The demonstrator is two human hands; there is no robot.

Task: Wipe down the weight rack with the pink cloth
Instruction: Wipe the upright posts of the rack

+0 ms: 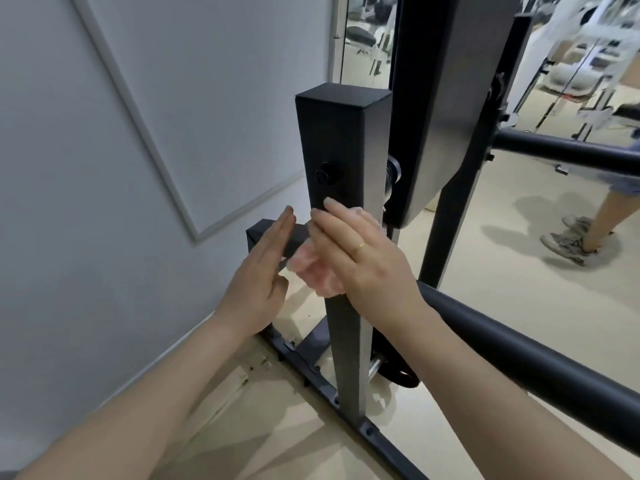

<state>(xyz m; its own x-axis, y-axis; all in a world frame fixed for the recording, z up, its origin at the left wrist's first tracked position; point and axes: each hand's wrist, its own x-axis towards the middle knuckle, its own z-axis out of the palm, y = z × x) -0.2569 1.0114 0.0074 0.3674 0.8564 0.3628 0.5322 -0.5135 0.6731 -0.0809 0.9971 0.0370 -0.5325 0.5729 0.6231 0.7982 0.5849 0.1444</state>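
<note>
Currently, the crumpled pink cloth [313, 271] is pressed against the black square steel upright of the weight rack [341, 161] by the right hand [367, 258], whose grip lies over the cloth with straight fingers. The left hand [258, 271], at 9 o'clock of the cloth, is flat and holds nothing. Wiping is judged under way at mid-post; the base rail [332, 400] at 6 o'clock and the black round padded bar [519, 351] at 4 o'clock appear outstanding.

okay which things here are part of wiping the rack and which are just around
In the job: pink cloth, rack post, right hand pressing the cloth to it, left hand open beside it.

Just around: black roller, mirror, bystander's shoes, wall panel.
</note>
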